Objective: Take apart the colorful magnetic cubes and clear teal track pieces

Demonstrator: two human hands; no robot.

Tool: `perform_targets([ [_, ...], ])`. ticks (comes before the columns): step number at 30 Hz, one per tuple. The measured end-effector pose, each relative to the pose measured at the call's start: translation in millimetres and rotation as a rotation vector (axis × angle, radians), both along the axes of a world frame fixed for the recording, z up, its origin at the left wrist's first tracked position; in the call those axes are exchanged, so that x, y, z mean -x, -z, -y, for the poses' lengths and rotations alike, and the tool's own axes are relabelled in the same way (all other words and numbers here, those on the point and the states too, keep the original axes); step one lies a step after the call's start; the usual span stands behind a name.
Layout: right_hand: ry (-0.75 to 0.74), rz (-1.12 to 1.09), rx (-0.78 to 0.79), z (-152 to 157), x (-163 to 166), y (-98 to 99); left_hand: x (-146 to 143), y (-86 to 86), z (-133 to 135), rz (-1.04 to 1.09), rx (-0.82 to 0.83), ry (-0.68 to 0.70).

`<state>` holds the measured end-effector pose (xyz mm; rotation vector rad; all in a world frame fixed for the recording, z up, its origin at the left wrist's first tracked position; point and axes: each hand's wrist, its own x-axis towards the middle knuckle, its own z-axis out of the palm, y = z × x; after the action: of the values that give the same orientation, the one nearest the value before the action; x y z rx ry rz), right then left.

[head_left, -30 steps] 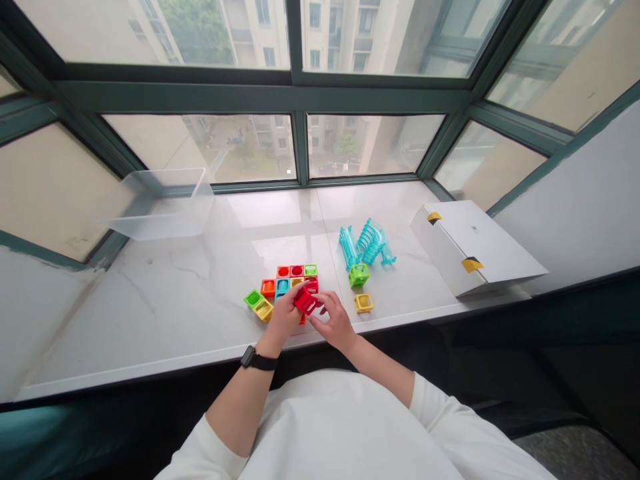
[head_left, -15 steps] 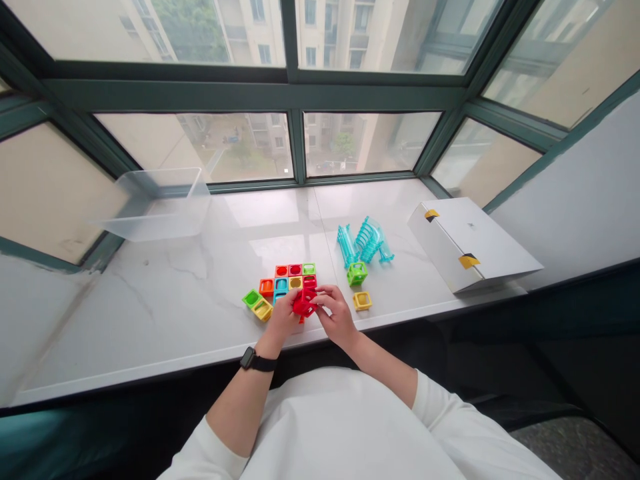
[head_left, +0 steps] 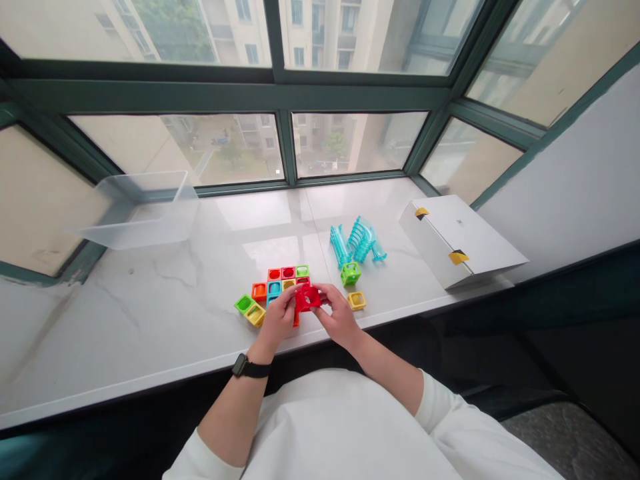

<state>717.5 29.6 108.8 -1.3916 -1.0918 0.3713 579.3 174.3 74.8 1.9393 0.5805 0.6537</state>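
Both my hands hold one red hollow cube block (head_left: 307, 298) just above the front of the white marble sill (head_left: 165, 307). My left hand (head_left: 277, 321) grips its left side and my right hand (head_left: 339, 315) pinches its right side. Right behind it lies a cluster of joined cube blocks (head_left: 283, 279) in red, orange, blue, yellow and green. A green and a yellow block (head_left: 249, 309) sit at the cluster's left. To the right stand a loose green cube (head_left: 351, 273) and a loose yellow cube (head_left: 357, 301).
Turquoise ribbed track pieces (head_left: 353, 241) lie behind the green cube. A white cardboard box (head_left: 457, 239) with yellow tape rests at the right end of the sill. A clear plastic tub (head_left: 143, 208) stands at the back left by the window.
The red block has been turned in my fingers, so a face with a round hole shows. My right hand's fingers have moved up onto its right side.
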Motion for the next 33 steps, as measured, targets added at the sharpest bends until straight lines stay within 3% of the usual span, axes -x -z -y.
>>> perform_targets([
  [4, 0.072, -0.015, -0.027, 27, -24, -18.2, 0, -2.7, 1, -0.027, 0.019, -0.008],
  [7, 0.219, 0.016, -0.038, 50, -59, -22.8, 0, -3.1, 1, -0.036, 0.027, 0.000],
  [10, 0.423, 0.085, -0.047, 69, -106, -12.2, 0, -2.8, 0, -0.072, 0.006, -0.014],
  [13, 0.547, 0.161, 0.054, 80, -150, 13.1, 1, -4.4, 0, -0.094, -0.024, -0.027],
  [18, 0.446, 0.174, 0.290, 85, -188, 59.3, 1, -10.7, 3, -0.101, -0.033, -0.023],
  [21, 0.394, 0.177, 0.319, 82, -192, 75.7, 0, -12.8, 3, -0.094, -0.036, -0.019],
  [33, 0.390, 0.189, 0.355, 73, -198, 92.1, 1, -8.4, 1, -0.100, -0.050, -0.020],
])
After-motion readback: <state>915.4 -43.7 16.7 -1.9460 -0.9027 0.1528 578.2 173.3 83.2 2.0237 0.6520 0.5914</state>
